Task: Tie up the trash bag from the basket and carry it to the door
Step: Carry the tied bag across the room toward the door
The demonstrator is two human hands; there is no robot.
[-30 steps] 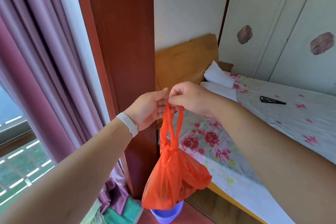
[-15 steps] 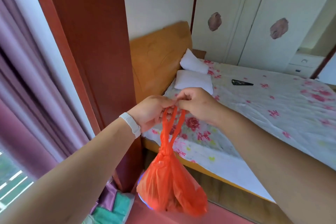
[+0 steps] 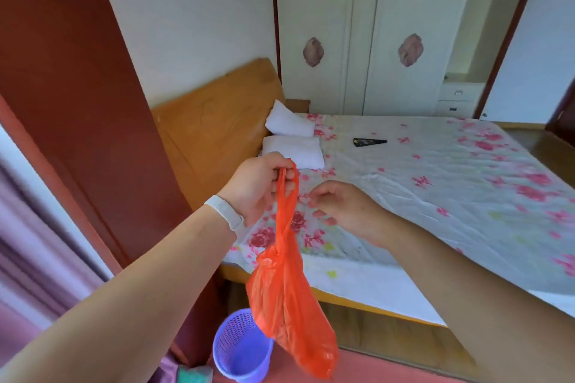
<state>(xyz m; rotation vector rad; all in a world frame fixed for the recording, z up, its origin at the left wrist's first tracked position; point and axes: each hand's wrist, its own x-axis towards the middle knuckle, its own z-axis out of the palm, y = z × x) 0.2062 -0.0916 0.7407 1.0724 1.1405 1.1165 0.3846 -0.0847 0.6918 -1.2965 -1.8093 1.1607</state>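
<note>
An orange plastic trash bag (image 3: 289,305) hangs in the air, knotted at its neck, with its two handle loops rising to my left hand (image 3: 259,188). That hand is closed on the loops and wears a white wristband. My right hand (image 3: 345,207) hovers just to the right of the loops, fingers loosely curled and holding nothing. Below the bag stands a purple mesh basket (image 3: 239,348) on the red floor, with no bag in it.
A bed (image 3: 435,196) with a flowered sheet, two white pillows and a small dark object fills the right side. Its wooden headboard (image 3: 214,130) meets a red-brown post (image 3: 74,102). White wardrobe doors (image 3: 357,28) stand behind. Purple curtains hang at left.
My right hand has let go of the bag's loops and drawn back to the right. My left hand alone now holds the bag. The view has swung right, and the purple basket has come into sight.
</note>
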